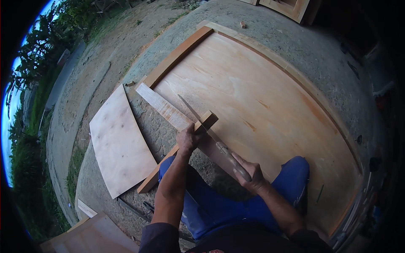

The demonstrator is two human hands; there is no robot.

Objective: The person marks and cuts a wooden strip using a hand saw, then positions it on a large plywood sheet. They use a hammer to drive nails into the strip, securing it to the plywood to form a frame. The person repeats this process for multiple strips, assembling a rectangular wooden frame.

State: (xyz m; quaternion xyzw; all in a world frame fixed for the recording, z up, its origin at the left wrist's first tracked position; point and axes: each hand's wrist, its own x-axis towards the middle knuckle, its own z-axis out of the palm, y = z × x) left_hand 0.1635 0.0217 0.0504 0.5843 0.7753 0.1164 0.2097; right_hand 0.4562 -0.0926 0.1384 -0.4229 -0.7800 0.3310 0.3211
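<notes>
The left hand (187, 137) is closed around a batten (210, 119), near its upper end. The right hand (252, 174) is wrapped around the handle of a saw (230, 157), whose blade crosses the batten just beyond the left hand. How deep any cut goes, I cannot tell.

The batten slants across a pale plank (162, 106), its lower end by the left knee of the blue trousers (209, 213). The plank lies along the near side of a large panel (257, 92) edged with wooden rails. A plywood sheet (120, 145) lies to the left on the rough concrete (145, 124).

The main risk seems to be the blade jumping sideways into the left fingers, so close are they. With only one hand visibly steadying it, the batten might also roll or slide, making the blade bind or wander.
</notes>
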